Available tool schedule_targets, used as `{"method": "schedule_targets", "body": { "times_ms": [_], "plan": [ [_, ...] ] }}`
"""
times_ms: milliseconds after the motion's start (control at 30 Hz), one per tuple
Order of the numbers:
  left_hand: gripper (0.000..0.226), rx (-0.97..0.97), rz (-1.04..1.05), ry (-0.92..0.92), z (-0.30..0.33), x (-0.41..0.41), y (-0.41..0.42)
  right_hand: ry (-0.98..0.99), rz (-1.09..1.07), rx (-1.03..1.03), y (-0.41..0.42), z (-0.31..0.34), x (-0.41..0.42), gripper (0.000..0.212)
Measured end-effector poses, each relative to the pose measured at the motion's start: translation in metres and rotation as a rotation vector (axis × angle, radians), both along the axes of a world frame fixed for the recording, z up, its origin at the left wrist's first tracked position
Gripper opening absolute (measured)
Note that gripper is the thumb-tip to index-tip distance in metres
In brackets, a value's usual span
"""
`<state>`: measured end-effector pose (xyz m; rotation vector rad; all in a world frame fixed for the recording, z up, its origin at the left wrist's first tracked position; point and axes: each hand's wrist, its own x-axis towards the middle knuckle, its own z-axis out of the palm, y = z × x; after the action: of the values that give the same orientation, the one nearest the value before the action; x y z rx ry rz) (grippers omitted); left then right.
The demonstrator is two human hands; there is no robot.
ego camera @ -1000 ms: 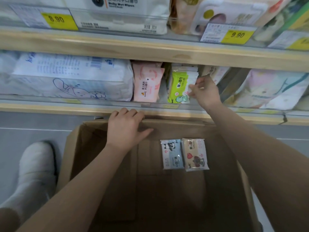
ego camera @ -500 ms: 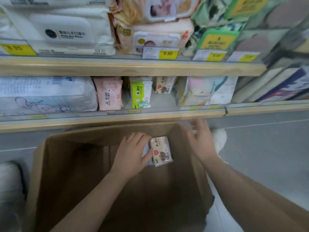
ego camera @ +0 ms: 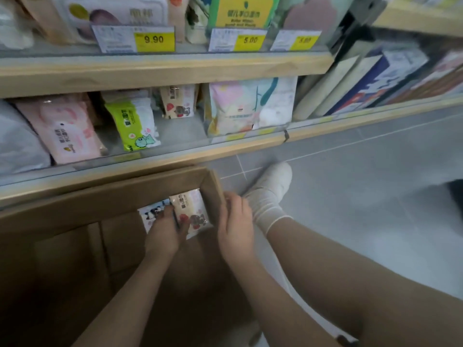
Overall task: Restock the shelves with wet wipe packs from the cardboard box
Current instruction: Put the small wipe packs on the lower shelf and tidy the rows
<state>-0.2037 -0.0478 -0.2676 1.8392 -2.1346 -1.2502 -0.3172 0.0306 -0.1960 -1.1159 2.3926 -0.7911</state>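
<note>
An open cardboard box (ego camera: pixel 105 196) stands on the floor below the lower shelf (ego camera: pixel 175 156). Two wet wipe packs lie in its far right corner: a cream pack with a red heart and bear (ego camera: pixel 193 211) and a pale blue panda pack (ego camera: pixel 151 215). My left hand (ego camera: pixel 165 231) is inside the box, fingers closing around the edge of the cream pack and partly covering the panda pack. My right hand (ego camera: pixel 234 221) rests on the box's right wall, holding its rim. On the lower shelf stand a matching cream pack (ego camera: pixel 178 102), a green pack (ego camera: pixel 135 126) and a pink pack (ego camera: pixel 65 131).
The upper shelf (ego camera: pixel 162 68) carries larger packs and yellow price tags (ego camera: pixel 154 41). A pastel bag (ego camera: pixel 245 106) stands right of the cream pack. Boxed goods (ego camera: pixel 370 76) fill the shelf section at the right. My foot in a white shoe (ego camera: pixel 273 186) is on grey floor tiles beside the box.
My right hand left the shelf and came down to the box's right wall. My left hand dropped from the box's far rim into the box onto the packs. The view swung right.
</note>
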Motion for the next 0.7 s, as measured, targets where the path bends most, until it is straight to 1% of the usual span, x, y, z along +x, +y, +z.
{"method": "schedule_targets", "body": {
  "times_ms": [67, 200, 367, 400, 433, 500, 533, 567, 633, 700],
  "plan": [
    [0.04, 0.055, 0.085, 0.032, -0.004, -0.011, 0.003, -0.014, 0.001, -0.003, 0.001, -0.001, 0.0, 0.03],
    [0.043, 0.13, 0.266, 0.163, -0.009, -0.018, 0.003, 0.003, 0.007, 0.002, 0.001, -0.001, 0.001, 0.031],
    [0.029, 0.143, 0.285, 0.196, 0.01, 0.0, -0.003, 0.014, -0.002, -0.031, 0.002, 0.002, -0.001, 0.03],
    [0.028, 0.151, 0.292, 0.212, 0.014, 0.008, -0.004, 0.04, 0.005, -0.06, 0.003, 0.004, -0.002, 0.029],
    [0.027, 0.152, 0.292, 0.222, 0.018, 0.018, -0.005, 0.113, 0.039, -0.095, 0.004, 0.007, -0.002, 0.029],
    [0.024, 0.149, 0.283, 0.221, 0.024, 0.041, -0.005, 0.301, 0.186, -0.165, 0.004, 0.012, 0.005, 0.029],
    [0.022, 0.159, 0.285, 0.224, 0.024, 0.055, -0.004, 0.347, 0.269, -0.193, 0.002, 0.013, 0.011, 0.028],
    [0.021, 0.173, 0.294, 0.231, 0.023, 0.068, -0.002, 0.343, 0.337, -0.202, -0.001, 0.013, 0.018, 0.029],
    [0.018, 0.198, 0.33, 0.232, 0.023, 0.095, 0.001, 0.229, 0.394, -0.136, -0.008, 0.006, 0.031, 0.031],
    [0.02, 0.216, 0.38, 0.227, 0.023, 0.118, 0.003, 0.066, 0.338, -0.003, -0.014, -0.009, 0.04, 0.034]
  ]
}}
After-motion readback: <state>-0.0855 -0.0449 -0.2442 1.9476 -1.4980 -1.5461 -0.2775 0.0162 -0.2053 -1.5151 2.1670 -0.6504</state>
